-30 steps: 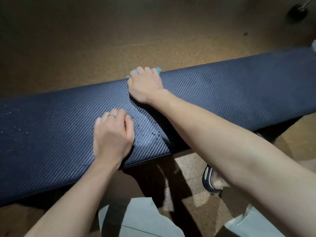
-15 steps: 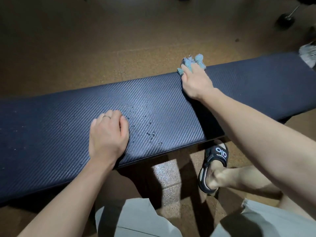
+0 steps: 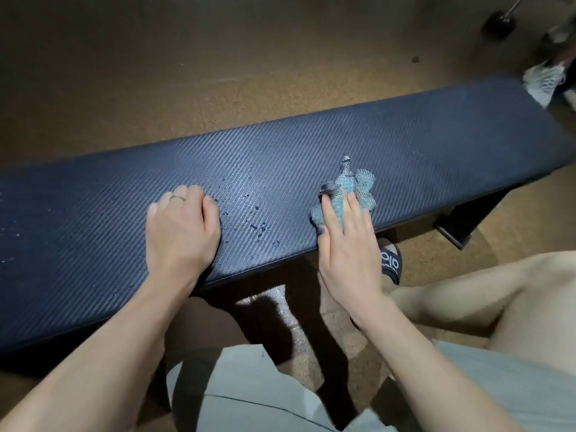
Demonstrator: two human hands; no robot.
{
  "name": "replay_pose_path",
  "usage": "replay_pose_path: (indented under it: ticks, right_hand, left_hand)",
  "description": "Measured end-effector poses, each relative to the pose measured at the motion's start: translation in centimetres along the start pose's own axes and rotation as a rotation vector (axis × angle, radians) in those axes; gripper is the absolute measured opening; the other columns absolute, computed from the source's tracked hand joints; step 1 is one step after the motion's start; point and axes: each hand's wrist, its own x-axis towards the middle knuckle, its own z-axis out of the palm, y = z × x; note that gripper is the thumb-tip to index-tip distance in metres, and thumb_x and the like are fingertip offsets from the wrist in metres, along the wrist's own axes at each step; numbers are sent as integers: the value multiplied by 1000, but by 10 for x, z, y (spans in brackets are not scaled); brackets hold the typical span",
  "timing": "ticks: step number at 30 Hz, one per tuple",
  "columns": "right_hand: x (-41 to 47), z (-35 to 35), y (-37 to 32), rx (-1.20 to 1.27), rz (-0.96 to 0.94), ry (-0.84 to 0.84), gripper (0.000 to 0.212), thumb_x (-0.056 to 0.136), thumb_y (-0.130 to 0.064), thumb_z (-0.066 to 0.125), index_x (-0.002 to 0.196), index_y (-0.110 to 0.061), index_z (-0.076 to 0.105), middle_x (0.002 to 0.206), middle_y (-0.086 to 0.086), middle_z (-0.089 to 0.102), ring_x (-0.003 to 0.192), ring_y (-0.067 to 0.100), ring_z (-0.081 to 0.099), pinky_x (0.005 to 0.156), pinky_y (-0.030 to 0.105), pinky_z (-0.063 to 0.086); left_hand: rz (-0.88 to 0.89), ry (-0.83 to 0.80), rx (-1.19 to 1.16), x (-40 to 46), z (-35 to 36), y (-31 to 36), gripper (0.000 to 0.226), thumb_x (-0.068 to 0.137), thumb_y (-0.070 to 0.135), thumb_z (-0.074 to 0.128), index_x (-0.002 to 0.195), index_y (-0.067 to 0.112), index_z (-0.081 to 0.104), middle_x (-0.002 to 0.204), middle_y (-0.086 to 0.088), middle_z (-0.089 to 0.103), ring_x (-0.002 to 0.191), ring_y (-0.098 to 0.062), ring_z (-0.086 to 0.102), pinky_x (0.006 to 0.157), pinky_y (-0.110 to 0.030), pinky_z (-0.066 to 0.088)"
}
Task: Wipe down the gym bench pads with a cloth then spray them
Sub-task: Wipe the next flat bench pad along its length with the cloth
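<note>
A long dark blue gym bench pad [image 3: 420, 135] with a woven texture runs across the view from lower left to upper right. Water droplets dot its middle. My left hand [image 3: 180, 232] rests on the pad near the front edge, fingers loosely bent, a ring on one finger. To the right, my right hand [image 3: 346, 241] presses a crumpled teal cloth [image 3: 352, 188] flat against the pad with straight fingers, close to the front edge. No spray bottle is in view.
Brown rubber gym floor [image 3: 218, 73] lies beyond the bench. A bench leg [image 3: 461, 219] stands at the right. My sandalled foot [image 3: 391, 263] sits under the pad's edge. A white shoe [image 3: 542, 82] and a dark round object [image 3: 498, 26] lie at the top right.
My right hand has drawn the cloth from the far edge of the pad toward the near edge, after sliding rightward along it. My left hand stayed in place.
</note>
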Motion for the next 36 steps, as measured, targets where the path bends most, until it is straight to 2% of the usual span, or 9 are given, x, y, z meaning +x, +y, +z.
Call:
replay_pose_path:
  ticks: [4, 8, 14, 18, 20, 25, 29, 32, 36]
  right_hand:
    - [-29, 26, -42, 19, 86, 98, 51, 104, -26, 35, 153, -13, 42, 166, 16, 25, 156, 31, 17, 126, 53, 14]
    - [-27, 46, -66, 155, 107, 265, 44, 105, -24, 40, 146, -13, 53, 159, 16, 39, 152, 29, 28, 127, 52, 10]
    - [-16, 52, -3, 93, -201, 326, 48, 103, -23, 42, 150, -18, 41, 151, 18, 42, 142, 31, 39, 126, 46, 16]
    - [3, 48, 72, 76, -25, 383, 46, 107, -28, 27, 149, -13, 41, 147, 26, 46, 143, 35, 35, 127, 47, 12]
    - [11, 43, 104, 79, 49, 428, 47, 105, -24, 30, 149, -9, 43, 148, 28, 45, 144, 36, 34, 126, 49, 13]
    - [9, 47, 74, 173, 51, 388, 47, 101, -15, 37, 145, -5, 50, 153, 26, 41, 149, 38, 27, 125, 58, 8]
    - [-4, 56, 12, 254, -133, 318, 47, 99, -27, 38, 141, -9, 52, 155, 23, 38, 148, 38, 27, 125, 56, 4]
    - [-19, 63, -35, 251, -440, 244, 49, 98, -30, 43, 146, -18, 48, 160, 18, 33, 150, 32, 27, 126, 48, 4]
    - [-19, 68, -47, 188, -614, 276, 51, 101, -29, 48, 152, -22, 46, 159, 13, 39, 148, 24, 38, 125, 41, 18]
  left_hand:
    - [-4, -12, 0, -2, -2, -1, 30, 104, 23, 38, 82, 8, 51, 87, -17, 59, 84, -38, 53, 79, -51, 38]
    - [35, -1, -33, -2, -2, -6, 28, 104, 21, 38, 79, 12, 45, 84, -16, 57, 81, -38, 52, 77, -51, 38]
    - [45, 14, -15, -3, -4, -6, 25, 103, 22, 36, 81, 13, 43, 86, -20, 56, 83, -40, 52, 77, -51, 38]
    - [22, -2, -32, -4, -2, -5, 27, 104, 21, 36, 78, 13, 41, 85, -17, 54, 83, -38, 50, 79, -51, 39]
    - [8, -3, -44, -4, -3, -3, 27, 104, 20, 36, 78, 13, 40, 84, -16, 54, 82, -37, 49, 79, -51, 40]
    - [-51, -4, -2, -2, -2, 5, 30, 104, 23, 36, 78, 12, 44, 83, -13, 53, 83, -37, 51, 81, -51, 41]
    - [-51, 4, -27, 0, -5, 11, 31, 105, 25, 36, 76, 15, 41, 78, -5, 46, 78, -35, 49, 78, -50, 42]
    - [-70, 15, -23, -1, -7, 13, 32, 105, 23, 38, 74, 16, 40, 75, -7, 46, 74, -33, 46, 74, -50, 42]
    - [-99, 16, -39, -2, -8, 15, 34, 105, 19, 39, 72, 15, 35, 71, -3, 41, 70, -29, 40, 70, -47, 38]
